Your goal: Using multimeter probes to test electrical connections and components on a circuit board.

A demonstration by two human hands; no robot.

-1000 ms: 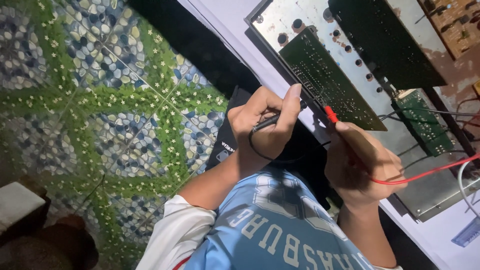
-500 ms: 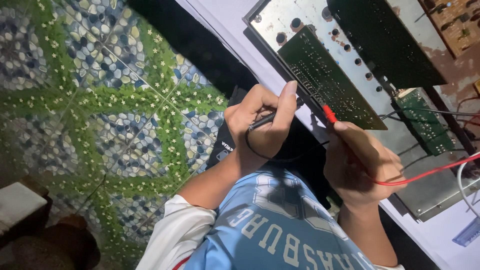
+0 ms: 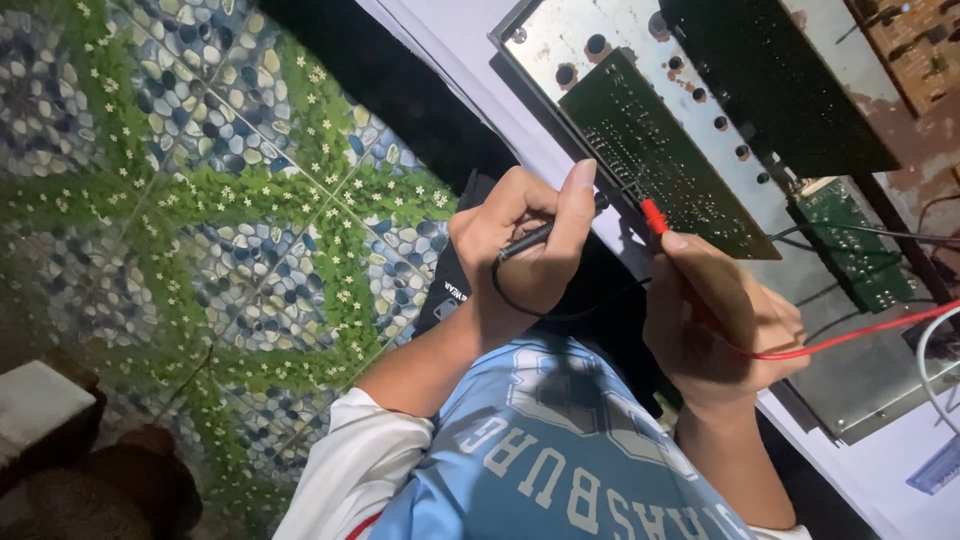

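My left hand (image 3: 525, 250) is closed around a thin black test probe (image 3: 535, 237), its tip pointing at the near edge of a dark green circuit board (image 3: 665, 165). My right hand (image 3: 720, 320) grips a red test probe (image 3: 654, 215) whose tip touches the same edge of the board. A red lead (image 3: 850, 335) runs from that hand to the right, and a black lead (image 3: 560, 315) loops under my left hand. The board lies on a grey metal chassis (image 3: 590, 25) with round holes.
A second, smaller green board (image 3: 855, 245) sits on the chassis to the right, beside a large black panel (image 3: 780, 80). The chassis rests on a white tabletop (image 3: 450, 35). A black case (image 3: 450, 290) lies below my left hand. Patterned pebble-and-green floor tiles (image 3: 200, 200) fill the left.
My left hand has shifted slightly up towards the board's edge with the black probe. The right hand and red probe have stayed almost still.
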